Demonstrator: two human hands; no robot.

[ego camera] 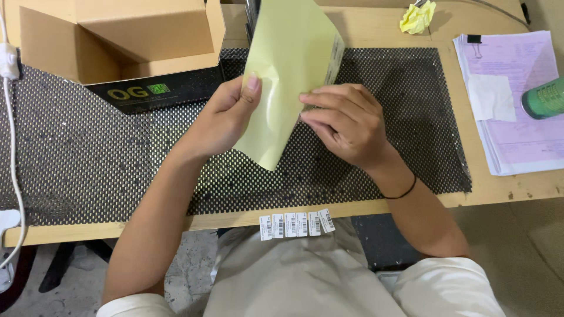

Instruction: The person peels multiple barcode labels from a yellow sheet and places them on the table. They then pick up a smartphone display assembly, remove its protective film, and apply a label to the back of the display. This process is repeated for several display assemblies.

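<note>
A pale yellow-green backing sheet [288, 64] is held up over the black mesh mat [76, 158]. My left hand [226, 117] grips its left edge, thumb on top. My right hand [346, 120] pinches the sheet's right edge with fingertips, where a white label strip shows along the border. Several small white barcode stickers [296, 225] hang in a row from the table's front edge, below my hands.
An open cardboard box [117, 41] stands at the back left on a black carton. A clipped stack of pink papers [517, 100] lies at right with a green tape roll [543, 98] on it. A crumpled yellow scrap [417, 17] lies at the back. A white cable [13, 147] runs down the left.
</note>
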